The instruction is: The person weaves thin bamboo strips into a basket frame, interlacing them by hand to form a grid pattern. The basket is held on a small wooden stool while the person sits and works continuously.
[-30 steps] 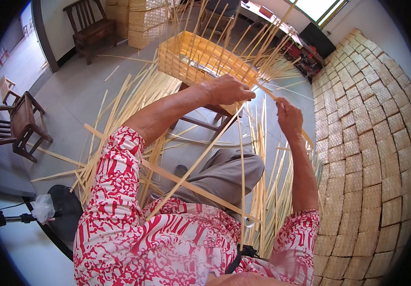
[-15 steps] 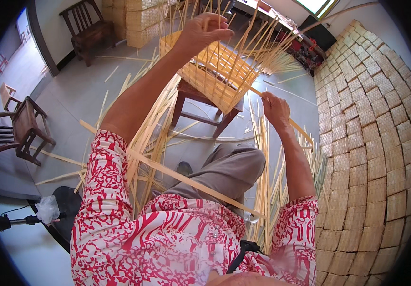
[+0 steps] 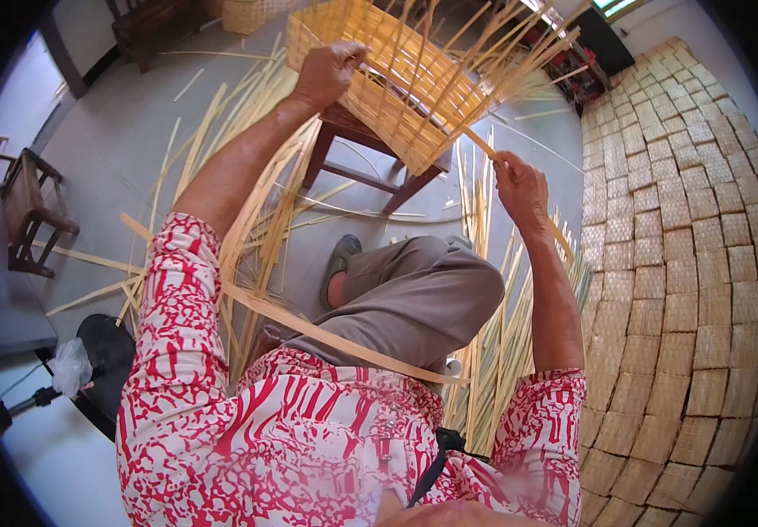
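Observation:
A partly woven bamboo basket (image 3: 436,91) with upright stakes sticking out of its rim rests tilted on a dark wooden stool (image 3: 361,133). My left hand (image 3: 330,75) is closed at the basket's near left wall, and its fingertips are hidden. To the right, my right hand (image 3: 521,191) pinches a flat bamboo strip (image 3: 478,140). One end of that strip reaches the basket's near right corner; the rest trails behind my wrist. Another stretch of flat strip (image 3: 344,339) crosses above my lap.
Loose bamboo strips (image 3: 260,189) lie on the floor left of the stool, with more strips (image 3: 511,338) by my right leg. Stacked woven pieces (image 3: 660,263) cover the right side. A wooden chair (image 3: 38,206) stands at the left, and a black stand with a plastic bag (image 3: 71,367) is nearer.
My left hand has come down from above the stakes to the basket's near wall and closed. My right hand still holds the strip. The view has shifted, showing more of my legs.

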### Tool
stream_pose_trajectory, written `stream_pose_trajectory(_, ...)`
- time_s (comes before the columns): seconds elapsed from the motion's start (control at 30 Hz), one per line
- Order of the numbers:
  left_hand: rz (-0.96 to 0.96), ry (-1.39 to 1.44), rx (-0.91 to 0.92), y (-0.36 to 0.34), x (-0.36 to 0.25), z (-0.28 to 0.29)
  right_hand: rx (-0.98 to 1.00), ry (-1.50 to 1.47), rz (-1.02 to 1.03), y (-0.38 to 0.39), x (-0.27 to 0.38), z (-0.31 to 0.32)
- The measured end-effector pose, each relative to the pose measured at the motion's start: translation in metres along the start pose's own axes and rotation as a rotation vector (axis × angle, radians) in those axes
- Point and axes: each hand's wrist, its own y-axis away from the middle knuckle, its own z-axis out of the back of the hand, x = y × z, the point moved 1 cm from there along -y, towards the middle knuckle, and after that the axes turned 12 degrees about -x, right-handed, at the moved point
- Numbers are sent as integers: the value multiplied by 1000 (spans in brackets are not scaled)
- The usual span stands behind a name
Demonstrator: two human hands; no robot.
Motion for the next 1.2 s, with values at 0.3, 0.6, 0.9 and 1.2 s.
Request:
stream_pose_trajectory(0.3,-242,-60,156,18,-1,9,10,-58,14,37,-22,-3)
stream_pose_trajectory(0.6,-395,-197,318,3,-30,11,80,-190,7,12,27,-19)
stream_pose_trajectory(0.9,-357,-95,141,8,-12,-1,-62,-126,-87,5,20,-29)
stream_pose_trajectory(1.2,-210,141,231,56,-73,9,-58,-207,-163,-2,11,-26)
